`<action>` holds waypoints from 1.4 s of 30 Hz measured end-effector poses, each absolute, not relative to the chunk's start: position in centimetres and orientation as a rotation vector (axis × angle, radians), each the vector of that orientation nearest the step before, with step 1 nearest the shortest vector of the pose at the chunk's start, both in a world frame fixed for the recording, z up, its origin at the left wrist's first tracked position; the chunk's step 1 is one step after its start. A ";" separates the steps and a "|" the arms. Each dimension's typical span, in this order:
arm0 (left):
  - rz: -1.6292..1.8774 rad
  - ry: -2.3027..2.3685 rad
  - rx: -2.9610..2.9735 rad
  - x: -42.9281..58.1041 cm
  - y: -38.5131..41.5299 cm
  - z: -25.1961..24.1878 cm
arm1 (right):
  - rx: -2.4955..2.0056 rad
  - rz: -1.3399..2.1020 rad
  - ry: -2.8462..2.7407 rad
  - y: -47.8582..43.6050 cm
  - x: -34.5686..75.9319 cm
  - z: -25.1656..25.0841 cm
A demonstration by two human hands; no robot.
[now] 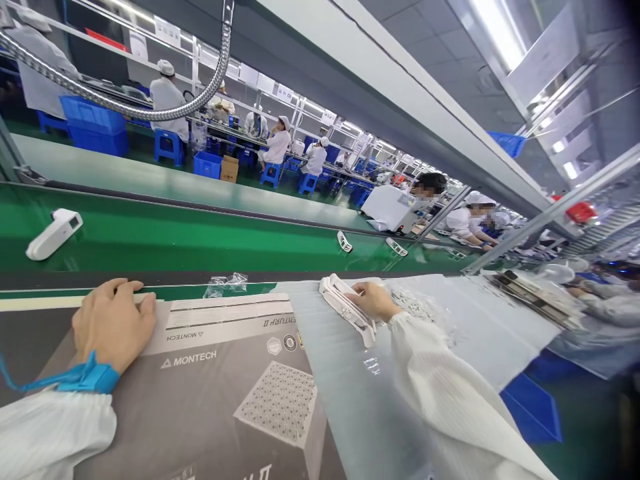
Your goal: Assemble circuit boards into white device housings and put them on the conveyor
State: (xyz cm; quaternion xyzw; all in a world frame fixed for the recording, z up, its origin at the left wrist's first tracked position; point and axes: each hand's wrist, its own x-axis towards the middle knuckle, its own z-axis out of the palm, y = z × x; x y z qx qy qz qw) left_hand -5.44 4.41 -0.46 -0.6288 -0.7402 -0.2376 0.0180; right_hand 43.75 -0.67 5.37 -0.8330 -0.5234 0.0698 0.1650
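My right hand (376, 302) is closed with thumb and fingers on a white plastic housing (345, 308), at the left edge of a pale foam sheet (370, 407). The housing is long and curved, and looks like more than one piece lying together. Small clear plastic bits (415, 303) lie just right of that hand. My left hand (113, 325) rests palm down near the far edge of a grey printed cardboard sheet (200, 400), its fingers apart and slightly bent. A blue wrist strap (90, 377) is around that wrist.
Beyond the bench runs a green conveyor belt (200, 240), carrying a white handheld device (54, 235) and curved white parts (344, 241). Crumpled clear film (227, 285) lies at the cardboard's far edge. A metal hose (150, 115) hangs overhead. Co-workers sit beyond the belt and at right.
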 end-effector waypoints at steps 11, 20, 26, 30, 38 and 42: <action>-0.727 -2.321 -1.940 -5.3 4.4 -0.2 | -2.544 -0.086 -1.680 -3.6 47.0 4.4; -0.730 -2.303 -1.950 -5.5 4.4 -0.5 | -2.344 -0.121 -1.690 -2.8 41.5 6.8; -0.731 -2.319 -1.978 -5.5 4.3 -0.4 | -1.539 0.591 -1.941 -1.6 26.3 6.1; -0.759 -2.314 -1.975 -5.5 4.2 -0.3 | -1.177 1.113 -1.800 -2.1 16.9 3.5; -0.833 -2.212 -1.964 -5.4 4.4 -1.3 | -0.847 1.621 -1.145 -0.3 13.6 -0.7; -0.882 -2.211 -1.986 -5.1 4.1 -1.2 | -0.830 1.745 -0.821 -0.3 14.3 -0.4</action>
